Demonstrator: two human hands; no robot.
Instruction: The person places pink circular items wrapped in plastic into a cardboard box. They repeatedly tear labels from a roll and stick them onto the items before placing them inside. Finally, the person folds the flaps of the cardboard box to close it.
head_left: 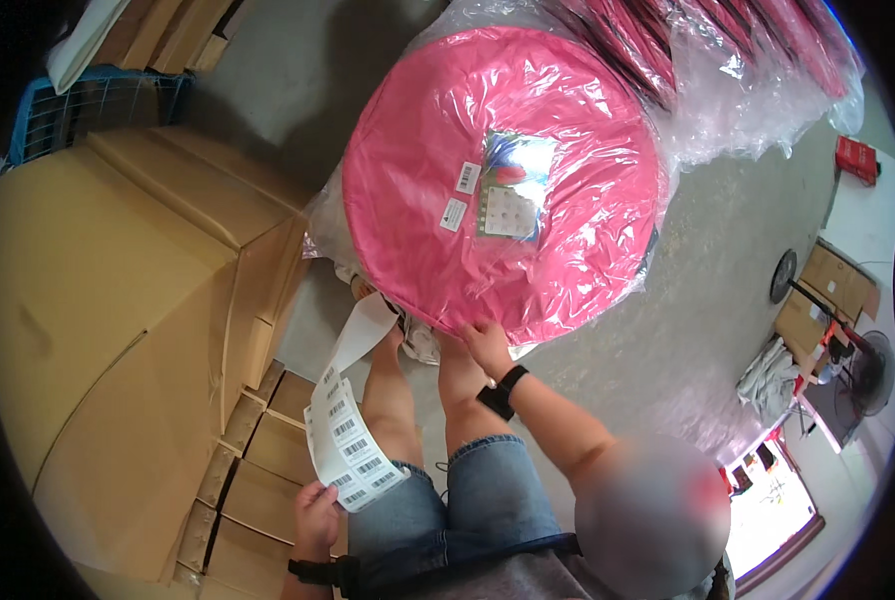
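Looking down, we see the left hand [318, 515], fingers closed on the lower corner of a label strip [350, 440], beside cartons [266, 497]. Farther out, the right hand [486, 348] pinches the near rim of a plastic-wrapped pink disc [578, 190], hiding part of the floor [718, 290]; beyond lie bagged pink bundles [723, 60].

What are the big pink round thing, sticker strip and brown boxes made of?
The pink round thing looks like fabric or thin plastic, under shiny clear wrap, probably plastic, that glints and wrinkles. The sticker strip seems smooth paper, because it curls. The brown boxes look like matte cardboard, with creased edges.
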